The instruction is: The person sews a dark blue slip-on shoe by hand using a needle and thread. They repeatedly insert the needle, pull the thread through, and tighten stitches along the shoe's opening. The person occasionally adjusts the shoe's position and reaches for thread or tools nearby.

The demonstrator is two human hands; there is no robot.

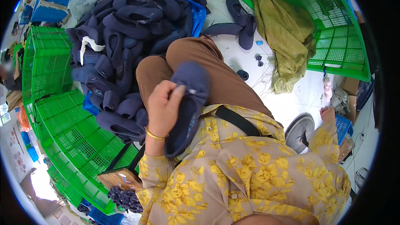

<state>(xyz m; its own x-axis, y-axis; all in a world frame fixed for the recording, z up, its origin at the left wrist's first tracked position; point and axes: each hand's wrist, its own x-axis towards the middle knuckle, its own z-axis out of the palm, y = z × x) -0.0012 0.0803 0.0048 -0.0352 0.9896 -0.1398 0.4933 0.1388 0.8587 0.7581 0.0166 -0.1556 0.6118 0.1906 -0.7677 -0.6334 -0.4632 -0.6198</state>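
Left hand [163, 107] gripping soft navy felt slipper [188, 104], fingers pinching its rounded toe, sole hanging down over brown-trousered lap. Right hand [328, 113] reaching out near blue basket [342, 126] at far right; open or clenched, cannot tell, too small at rim. Heap of matching slippers [121, 54] lying fuzzy and limp between green plastic lattice crates [62, 121]. Olive woven sack [283, 37] slumping, crumpled, on white tile floor [291, 100]. Cardboard box [350, 85] sitting beyond, probably plain brown.

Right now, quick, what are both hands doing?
Left hand: closed on a navy slipper.
Right hand: far out at the side; grip cannot be told.
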